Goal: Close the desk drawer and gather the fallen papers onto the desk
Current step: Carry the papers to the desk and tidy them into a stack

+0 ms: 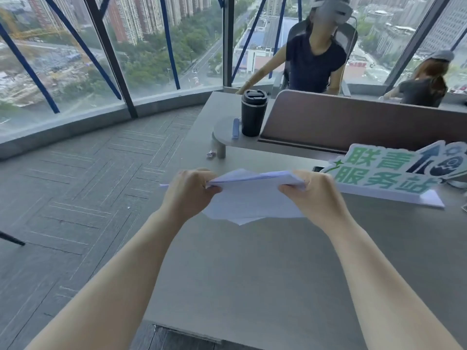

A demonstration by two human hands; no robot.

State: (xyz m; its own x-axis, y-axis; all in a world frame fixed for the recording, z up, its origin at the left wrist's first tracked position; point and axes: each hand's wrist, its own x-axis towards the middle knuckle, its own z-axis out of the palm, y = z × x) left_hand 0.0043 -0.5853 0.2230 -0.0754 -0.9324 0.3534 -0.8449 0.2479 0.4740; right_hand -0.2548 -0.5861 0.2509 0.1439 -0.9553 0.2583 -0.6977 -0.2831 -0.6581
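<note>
A loose stack of white papers [252,195] is held upright over the grey desk [265,274], its lower corners touching or just above the desktop. My left hand [190,192] grips the stack's left edge and my right hand [312,195] grips its right edge. The sheets are uneven, with corners sticking out at the bottom and left. The desk drawer is not in view.
A green and white standing sign [384,173] sits just right of the papers. A black travel mug [253,112] and a blue pen [235,128] rest on a raised shelf behind. Two seated people are beyond the brown divider [353,122]. Carpeted floor [75,198] lies to the left.
</note>
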